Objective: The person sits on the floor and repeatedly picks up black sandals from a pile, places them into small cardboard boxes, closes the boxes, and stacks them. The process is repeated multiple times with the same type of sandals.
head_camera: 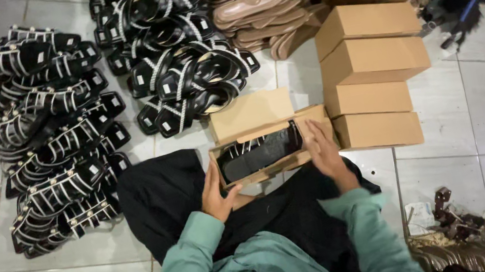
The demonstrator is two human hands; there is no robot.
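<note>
**Open shoebox in both hands**

You hold one open cardboard box (271, 148) on your lap, its long axis running left to right, with black sandals (258, 152) inside. Your left hand (218, 194) grips its left end with fingers curled; your right hand (323, 148) lies flat on its right end. Four closed boxes (374, 73) are stacked just beside it. The sandal count inside is unclear.
</note>
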